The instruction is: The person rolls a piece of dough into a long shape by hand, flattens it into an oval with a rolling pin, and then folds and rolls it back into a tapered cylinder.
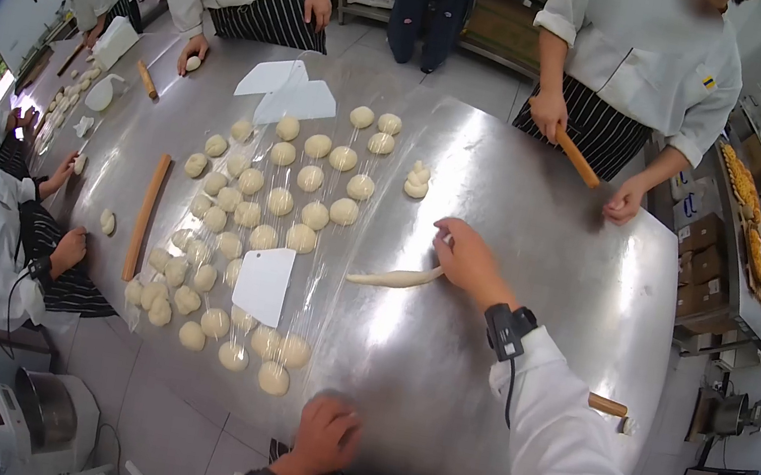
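A tapered dough rope [394,278] lies on the steel table [498,378]. My right hand [473,258] is at its right end, fingers bent and closed around that tip, which the hand partly hides. Low in the view, my left hand [327,435] is by the table's near edge, apart from the dough and smeared by motion. A small knotted dough piece [417,179] sits beyond the rope. To the left, many dough balls [279,201] lie under clear plastic film, with a white scraper [263,284] on top.
More white scrapers [298,101] lie at the far side. A long rolling pin [145,216] rests at left, another rolling pin [607,404] at right. Across the table, a person's hand [550,115] grips a rolling pin [577,158]. Other people stand around the table.
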Motion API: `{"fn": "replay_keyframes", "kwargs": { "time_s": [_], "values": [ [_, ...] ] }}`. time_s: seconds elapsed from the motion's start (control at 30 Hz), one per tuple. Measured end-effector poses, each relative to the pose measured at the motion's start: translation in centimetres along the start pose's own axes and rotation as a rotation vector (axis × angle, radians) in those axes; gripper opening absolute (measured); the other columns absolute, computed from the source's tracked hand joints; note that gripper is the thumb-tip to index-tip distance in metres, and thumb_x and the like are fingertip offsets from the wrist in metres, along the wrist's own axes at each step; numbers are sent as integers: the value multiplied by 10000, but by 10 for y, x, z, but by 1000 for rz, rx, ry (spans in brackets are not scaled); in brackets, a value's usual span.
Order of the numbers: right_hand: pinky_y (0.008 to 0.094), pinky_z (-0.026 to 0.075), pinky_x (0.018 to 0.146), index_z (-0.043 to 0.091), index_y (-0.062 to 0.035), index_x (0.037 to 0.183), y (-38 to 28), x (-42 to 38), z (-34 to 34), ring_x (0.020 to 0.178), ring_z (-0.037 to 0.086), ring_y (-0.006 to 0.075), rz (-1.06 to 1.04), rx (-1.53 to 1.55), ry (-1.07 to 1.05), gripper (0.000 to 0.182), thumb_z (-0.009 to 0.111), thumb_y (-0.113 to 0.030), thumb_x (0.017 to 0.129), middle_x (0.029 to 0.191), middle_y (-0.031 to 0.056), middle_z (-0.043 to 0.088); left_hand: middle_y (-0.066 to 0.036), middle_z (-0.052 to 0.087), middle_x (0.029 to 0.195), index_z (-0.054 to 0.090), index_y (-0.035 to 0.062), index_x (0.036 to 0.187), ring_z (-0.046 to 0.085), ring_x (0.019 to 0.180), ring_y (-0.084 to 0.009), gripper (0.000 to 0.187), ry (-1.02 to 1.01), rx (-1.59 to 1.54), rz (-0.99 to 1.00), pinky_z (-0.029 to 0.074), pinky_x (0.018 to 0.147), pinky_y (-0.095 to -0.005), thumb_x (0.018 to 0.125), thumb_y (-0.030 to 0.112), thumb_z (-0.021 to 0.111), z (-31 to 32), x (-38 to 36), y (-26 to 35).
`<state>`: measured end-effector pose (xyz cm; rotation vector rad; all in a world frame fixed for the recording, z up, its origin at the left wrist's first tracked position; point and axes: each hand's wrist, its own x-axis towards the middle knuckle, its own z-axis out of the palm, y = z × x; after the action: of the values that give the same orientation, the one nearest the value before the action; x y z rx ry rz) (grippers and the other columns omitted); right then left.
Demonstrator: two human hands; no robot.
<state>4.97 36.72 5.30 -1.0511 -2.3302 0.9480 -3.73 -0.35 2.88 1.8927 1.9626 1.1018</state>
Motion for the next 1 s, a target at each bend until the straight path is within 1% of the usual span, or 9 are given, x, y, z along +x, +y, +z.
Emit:
{"fn": "replay_keyframes", "kwargs": {
  "time_s": [0.2, 0.27, 0.33, 0.53, 0.6, 0.7, 0.77, 0.83, 1.0],
  "values": [
    [376, 499, 836, 493, -46, 1291, -2, 95, -7, 942, 641, 302, 54, 118, 19, 447, 559, -54, 849, 1098, 119, 652, -70, 599, 952, 653, 119, 865, 557, 965, -330, 221, 88, -3, -29, 437, 852, -434, 655, 79, 711, 5, -27, 1],
    [326, 499, 723, 459, -37, 1322, 9, 113, -3, 705, 612, 208, -62, 29, 30, 515, 531, 16, 815, 1110, 121, 652, -65, 596, 953, 649, 125, 839, 562, 952, -323, 199, 130, -12, -36, 435, 827, -435, 655, 105, 723, 15, -34, -3],
    [334, 501, 752, 438, -40, 1347, 16, 120, 2, 754, 625, 224, -109, -24, 27, 544, 492, 33, 811, 1169, 121, 644, -127, 649, 1007, 672, 64, 922, 581, 1008, -371, 185, 84, 8, -84, 447, 881, -505, 770, 167, 690, 14, -48, -1],
    [371, 492, 862, 445, -55, 1364, 22, 120, 1, 936, 632, 295, -129, -132, -22, 571, 512, 0, 800, 1243, 120, 618, -108, 630, 942, 662, 79, 857, 577, 941, -348, 125, 100, -63, -77, 457, 857, -471, 734, 93, 679, 0, -25, 6],
    [360, 504, 795, 505, -44, 1312, 4, 78, -3, 827, 622, 271, -29, -49, 54, 486, 551, -54, 829, 1124, 105, 656, -110, 632, 941, 662, 80, 859, 579, 939, -348, 124, 125, -48, -75, 456, 855, -474, 737, 94, 678, 1, -27, 8],
    [358, 503, 696, 605, -53, 1186, -17, -20, -3, 716, 612, 248, 47, 40, -42, 338, 618, -154, 863, 862, 93, 658, -122, 632, 979, 663, 73, 907, 575, 983, -357, 169, 154, -26, -39, 440, 892, -496, 752, 138, 678, 11, -26, -1],
    [379, 505, 682, 638, -75, 1112, -28, -101, 1, 728, 623, 272, 17, -28, -136, 277, 627, -174, 853, 792, 73, 645, -133, 631, 1019, 663, 65, 953, 569, 1029, -367, 220, 145, -20, -10, 426, 931, -514, 766, 180, 679, 13, -31, -4],
    [399, 510, 670, 665, -90, 1033, -33, -172, 6, 717, 620, 295, -12, -57, -201, 208, 635, -173, 844, 770, 75, 633, -74, 603, 902, 650, 100, 866, 559, 948, -327, 218, 157, 24, -36, 438, 851, -428, 658, 42, 683, 14, -29, -2],
    [385, 513, 585, 697, -111, 834, -33, -298, 16, 651, 625, 296, -211, -147, -3, 60, 664, -132, 790, 708, 73, 622, -87, 608, 871, 639, 78, 856, 569, 909, -316, 202, 171, 22, -22, 438, 833, -433, 663, 42, 684, 9, -18, 2]
  ]
}}
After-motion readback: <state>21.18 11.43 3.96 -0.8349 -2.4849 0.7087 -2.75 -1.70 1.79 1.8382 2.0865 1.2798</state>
